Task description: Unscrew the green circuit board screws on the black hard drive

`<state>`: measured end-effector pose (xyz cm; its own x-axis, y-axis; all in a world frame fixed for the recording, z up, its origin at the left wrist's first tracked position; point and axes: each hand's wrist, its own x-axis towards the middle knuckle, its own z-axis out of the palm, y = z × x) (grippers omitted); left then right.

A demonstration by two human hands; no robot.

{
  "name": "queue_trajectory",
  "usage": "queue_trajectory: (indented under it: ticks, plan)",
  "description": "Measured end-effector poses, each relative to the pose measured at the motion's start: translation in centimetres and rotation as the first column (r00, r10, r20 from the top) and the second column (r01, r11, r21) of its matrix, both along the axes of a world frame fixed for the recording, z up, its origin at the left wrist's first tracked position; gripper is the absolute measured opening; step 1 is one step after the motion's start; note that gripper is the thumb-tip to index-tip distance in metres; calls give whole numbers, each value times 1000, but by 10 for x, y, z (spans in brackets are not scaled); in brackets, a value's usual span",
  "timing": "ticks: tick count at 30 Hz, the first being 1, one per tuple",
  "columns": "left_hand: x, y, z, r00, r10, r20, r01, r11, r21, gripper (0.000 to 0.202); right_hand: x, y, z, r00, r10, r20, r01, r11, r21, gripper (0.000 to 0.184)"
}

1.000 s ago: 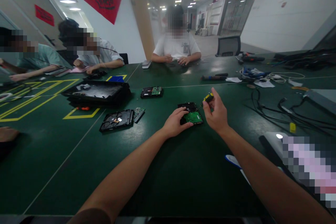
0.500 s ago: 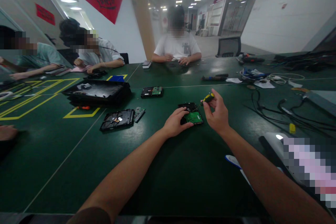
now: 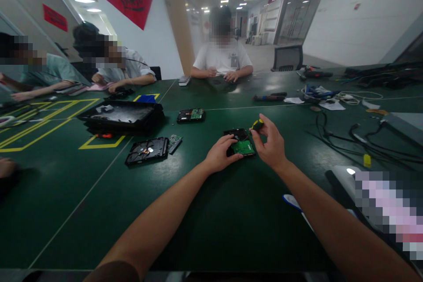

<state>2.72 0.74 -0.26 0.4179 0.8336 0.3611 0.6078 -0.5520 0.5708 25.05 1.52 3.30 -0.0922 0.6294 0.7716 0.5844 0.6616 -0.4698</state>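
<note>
A small hard drive [image 3: 238, 134] with a green circuit board [image 3: 243, 146] on top lies on the dark green table [image 3: 211, 211] in front of me. My left hand [image 3: 220, 155] rests on the drive's near left side, fingers curled against it and pressing it down. My right hand [image 3: 270, 144] is closed round a screwdriver with a yellow and black handle [image 3: 257, 125], held just right of the board and tilted toward it. The tip of the screwdriver is too small to make out.
To the left lie an opened hard drive [image 3: 147, 150], a loose board [image 3: 174, 143] and a black tray [image 3: 121, 115]. Another drive [image 3: 191, 115] lies farther back. Cables [image 3: 350, 134] spread on the right. Three people sit at the far and left sides.
My right hand with the screwdriver has come down and slightly left, closer to the green board. My left hand stays on the drive.
</note>
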Motion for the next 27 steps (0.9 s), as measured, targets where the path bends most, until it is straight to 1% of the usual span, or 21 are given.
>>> queue_trajectory:
  ticks: [11, 20, 24, 27]
  plan:
    - [0, 2, -2, 1000, -1, -2, 1, 1000, -9, 62, -1, -1, 1, 1000, -4, 20, 4, 1000, 9, 61]
    - [0, 3, -5, 1000, -1, 16, 1, 1000, 3, 60, -3, 2, 2, 999, -14, 50, 11, 998, 60, 61]
    - [0, 2, -4, 1000, 2, 17, -2, 1000, 6, 59, -7, 3, 1, 999, -22, 45, 20, 998, 56, 63]
    - [1, 2, -2, 1000, 0, 18, -1, 1000, 9, 59, -10, 3, 0, 1000, 6, 29, -7, 999, 40, 65]
